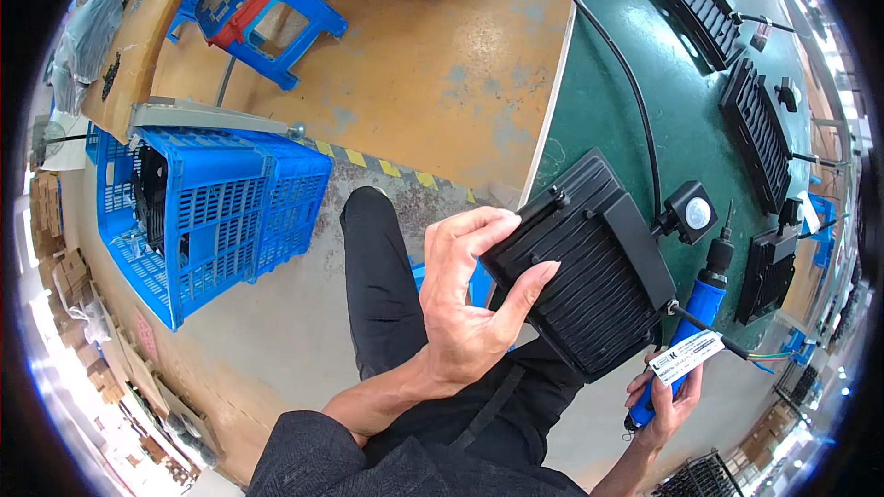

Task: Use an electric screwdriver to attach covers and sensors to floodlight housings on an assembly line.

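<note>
My left hand (465, 299) grips a black LED floodlight (589, 281) by its left edge, thumb on the finned back and fingers around the rim. The lamp is tilted above my lap beside the bench edge. On its far right side sits a motion sensor (692, 212) with a white round lens. A short black cable with bare coloured wire ends (769, 361) and a white label (686, 356) come off its lower right corner. My right hand (665, 405) is closed around a blue electric screwdriver (697, 308), its bit pointing up and away from me; the label partly covers it.
The green workbench (599, 120) carries several more finned floodlights (760, 133) along its right side. A black cord (626, 64) crosses it. A blue plastic crate (230, 193) holding black parts stands at left. Blue stools (276, 23) stand on the floor farther off.
</note>
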`<state>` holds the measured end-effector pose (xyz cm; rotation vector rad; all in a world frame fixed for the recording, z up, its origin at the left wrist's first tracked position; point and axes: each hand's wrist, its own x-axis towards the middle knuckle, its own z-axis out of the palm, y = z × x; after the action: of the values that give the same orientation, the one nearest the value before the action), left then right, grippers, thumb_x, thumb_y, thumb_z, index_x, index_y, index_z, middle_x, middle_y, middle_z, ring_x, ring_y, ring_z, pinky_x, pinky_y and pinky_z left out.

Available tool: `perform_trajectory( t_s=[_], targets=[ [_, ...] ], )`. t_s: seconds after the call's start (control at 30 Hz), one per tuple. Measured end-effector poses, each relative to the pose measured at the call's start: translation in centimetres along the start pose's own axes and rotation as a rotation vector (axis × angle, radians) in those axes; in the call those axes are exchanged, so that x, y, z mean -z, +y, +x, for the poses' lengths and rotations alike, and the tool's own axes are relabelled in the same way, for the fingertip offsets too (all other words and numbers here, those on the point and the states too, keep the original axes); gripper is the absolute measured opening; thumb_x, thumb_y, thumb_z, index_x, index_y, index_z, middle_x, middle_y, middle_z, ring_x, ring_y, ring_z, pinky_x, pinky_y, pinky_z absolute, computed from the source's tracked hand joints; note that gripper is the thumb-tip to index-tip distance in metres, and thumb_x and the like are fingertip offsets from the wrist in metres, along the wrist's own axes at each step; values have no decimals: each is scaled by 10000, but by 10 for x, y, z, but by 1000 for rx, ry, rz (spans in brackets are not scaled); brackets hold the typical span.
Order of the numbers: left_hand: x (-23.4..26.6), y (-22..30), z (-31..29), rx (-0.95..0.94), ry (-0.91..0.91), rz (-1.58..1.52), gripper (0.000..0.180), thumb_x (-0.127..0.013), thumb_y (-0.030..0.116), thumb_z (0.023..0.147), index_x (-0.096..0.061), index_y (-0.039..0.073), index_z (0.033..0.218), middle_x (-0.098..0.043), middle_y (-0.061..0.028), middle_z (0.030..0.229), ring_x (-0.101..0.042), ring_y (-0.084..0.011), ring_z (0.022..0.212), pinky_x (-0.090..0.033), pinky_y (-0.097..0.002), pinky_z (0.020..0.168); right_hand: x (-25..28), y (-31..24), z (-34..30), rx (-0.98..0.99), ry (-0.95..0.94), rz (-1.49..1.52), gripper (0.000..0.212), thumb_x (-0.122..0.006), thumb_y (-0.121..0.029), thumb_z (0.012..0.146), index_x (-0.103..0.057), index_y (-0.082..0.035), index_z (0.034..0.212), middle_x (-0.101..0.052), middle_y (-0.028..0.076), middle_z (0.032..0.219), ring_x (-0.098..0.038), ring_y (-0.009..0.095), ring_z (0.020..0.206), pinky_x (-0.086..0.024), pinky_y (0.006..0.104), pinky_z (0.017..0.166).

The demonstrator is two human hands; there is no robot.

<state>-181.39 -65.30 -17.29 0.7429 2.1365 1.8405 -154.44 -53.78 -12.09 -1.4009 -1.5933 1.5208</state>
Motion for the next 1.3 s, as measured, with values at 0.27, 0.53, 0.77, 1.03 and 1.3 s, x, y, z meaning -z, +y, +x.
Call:
perform_trajectory(
  t_s=[0.27, 0.53, 0.77, 1.03, 1.3],
  targets=[
    [19, 38, 34, 544, -256, -142, 562, -803, 60, 901, -557, -36, 1397, -613, -105, 1192, -613, -96, 981, -509, -243, 858, 9, 8, -5, 41, 65, 49, 645, -729, -194, 900, -416, 83, 1392, -659, 233, 1029, -698, 227, 628, -547, 272, 424],
    [30, 70, 35, 669, -754, -96, 762, -776, 110, 906, -344, -15, 1521, -654, -89, 904, -612, -81, 577, -453, -226, 448, -6, -20, 2, -66, 92, 80, 828, -729, -102, 872, -316, 60, 1571, -649, 95, 972, -603, 116, 677, -560, 281, 497],
    [45, 82, -20, 741, -546, -425, 684, -707, 137, 904, -382, -73, 1469, -703, -108, 1019, -643, -112, 582, -499, -228, 474, 14, -15, 5, -55, 0, 266, 846, -728, -126, 883, -292, 48, 1587, -678, 155, 961, -623, 133, 588, -524, 274, 465],
    [53, 85, -70, 455, -80, -417, 591, -614, 238, 953, -371, -9, 1432, -687, -149, 1052, -704, -200, 687, -534, -280, 458, 107, -94, 59, 699, 242, 565, 506, -626, -274, 1017, -426, 52, 1348, -549, 107, 896, -504, 106, 619, -413, 216, 483],
    [-41, 96, -94, 767, -278, -704, 415, -539, 277, 1091, -442, -14, 1372, -669, -234, 1195, -738, -324, 1018, -632, -411, 879, 99, -147, -8, 795, -197, 842, 1072, -783, -267, 922, -1, -17, 1611, -494, 130, 917, -588, 230, 579, -554, 337, 494]
  ],
)
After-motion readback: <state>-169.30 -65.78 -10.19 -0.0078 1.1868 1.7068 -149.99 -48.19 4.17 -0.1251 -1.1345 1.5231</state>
